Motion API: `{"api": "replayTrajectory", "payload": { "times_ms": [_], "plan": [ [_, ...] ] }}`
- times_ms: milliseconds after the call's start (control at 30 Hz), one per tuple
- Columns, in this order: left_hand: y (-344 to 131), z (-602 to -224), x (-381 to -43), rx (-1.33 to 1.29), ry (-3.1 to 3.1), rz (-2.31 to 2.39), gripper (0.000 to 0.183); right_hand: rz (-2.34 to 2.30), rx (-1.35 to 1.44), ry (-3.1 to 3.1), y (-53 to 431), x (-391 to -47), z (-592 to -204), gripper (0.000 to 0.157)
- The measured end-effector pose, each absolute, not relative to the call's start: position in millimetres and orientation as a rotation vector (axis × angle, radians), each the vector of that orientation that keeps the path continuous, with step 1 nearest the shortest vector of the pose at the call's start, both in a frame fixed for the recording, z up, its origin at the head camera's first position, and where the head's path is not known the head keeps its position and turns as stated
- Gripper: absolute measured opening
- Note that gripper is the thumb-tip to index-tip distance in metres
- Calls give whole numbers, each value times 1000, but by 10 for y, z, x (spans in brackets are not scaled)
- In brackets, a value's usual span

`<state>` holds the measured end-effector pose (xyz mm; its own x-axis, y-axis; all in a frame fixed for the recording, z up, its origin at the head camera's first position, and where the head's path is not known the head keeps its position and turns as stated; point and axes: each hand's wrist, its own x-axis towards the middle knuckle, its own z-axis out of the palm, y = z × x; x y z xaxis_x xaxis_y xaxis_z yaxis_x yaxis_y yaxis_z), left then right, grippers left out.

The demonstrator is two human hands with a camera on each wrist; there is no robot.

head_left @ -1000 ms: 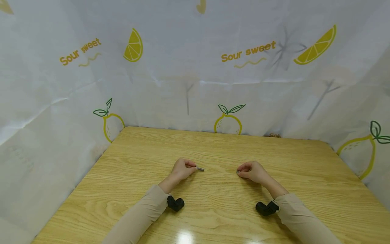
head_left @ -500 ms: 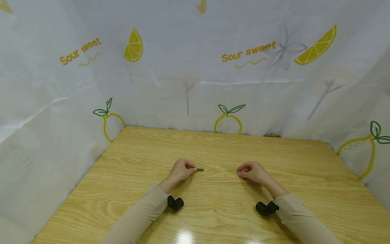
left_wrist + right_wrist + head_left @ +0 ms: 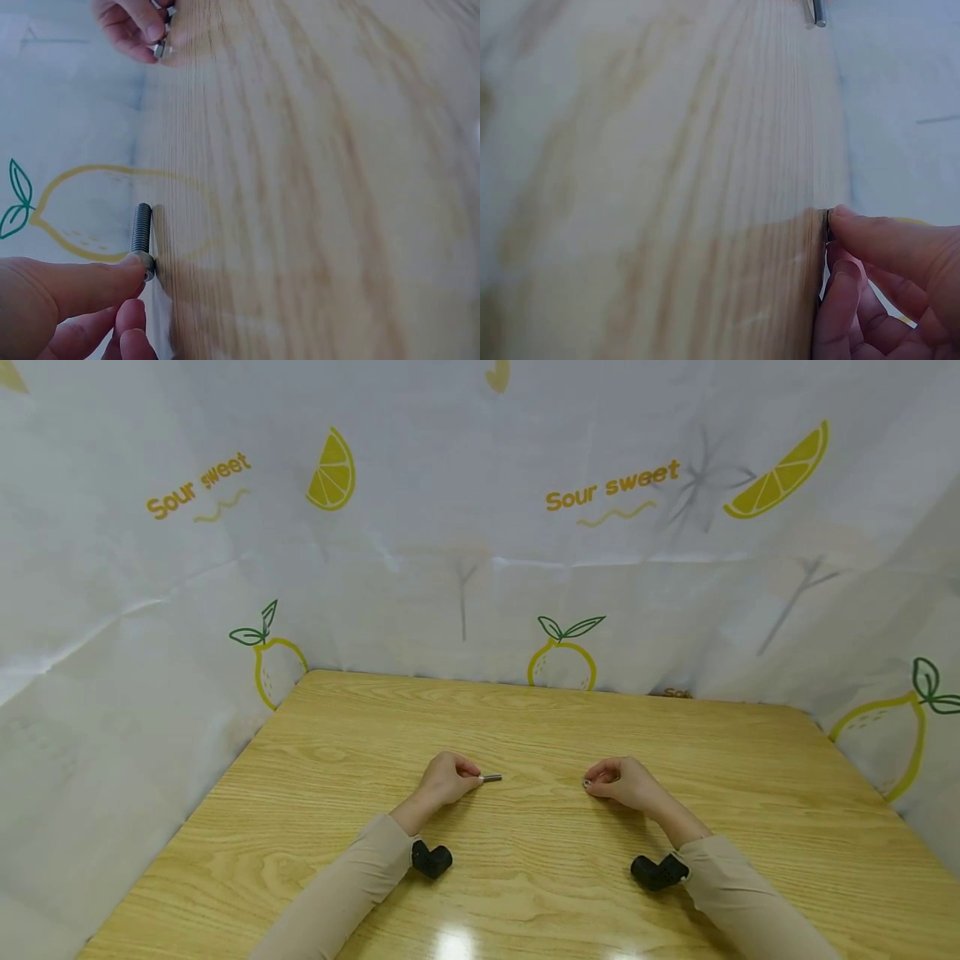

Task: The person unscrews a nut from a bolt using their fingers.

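Note:
My left hand (image 3: 446, 779) pinches a metal bolt (image 3: 492, 777) by its head, between thumb and fingers. In the left wrist view the bolt's threaded shank (image 3: 141, 229) sticks out past the thumb tip, low over the table. Its free end points towards my right hand (image 3: 628, 783), which pinches a small metal nut (image 3: 587, 783) with a hole facing the head camera. From the right wrist the nut is mostly hidden, only a thin dark edge (image 3: 827, 225) showing at the thumb tip. A gap of bare wood separates bolt and nut.
Both hands work over a wood-grain table (image 3: 525, 877). White cloth (image 3: 420, 610) printed with lemons hangs behind and along the sides. A black wrist device (image 3: 432, 860) sits at the left cuff, another black device (image 3: 658, 872) at the right.
Between the first frame and the later ones, the bolt has turned slightly in my left fingers, its free end rising from a downward slant to about level. Both hands stay almost in place.

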<state>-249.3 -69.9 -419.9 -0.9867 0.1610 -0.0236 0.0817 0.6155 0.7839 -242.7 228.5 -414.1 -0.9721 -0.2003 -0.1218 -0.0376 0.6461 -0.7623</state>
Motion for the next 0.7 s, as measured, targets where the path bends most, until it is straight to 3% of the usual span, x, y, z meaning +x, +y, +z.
{"api": "replayTrajectory", "payload": {
  "times_ms": [700],
  "plan": [
    [-737, -4071, -2517, 197, 2705, 1353, 22, -1220, -252, 2711, 2327, -2436, -3990, 28]
  ]
}}
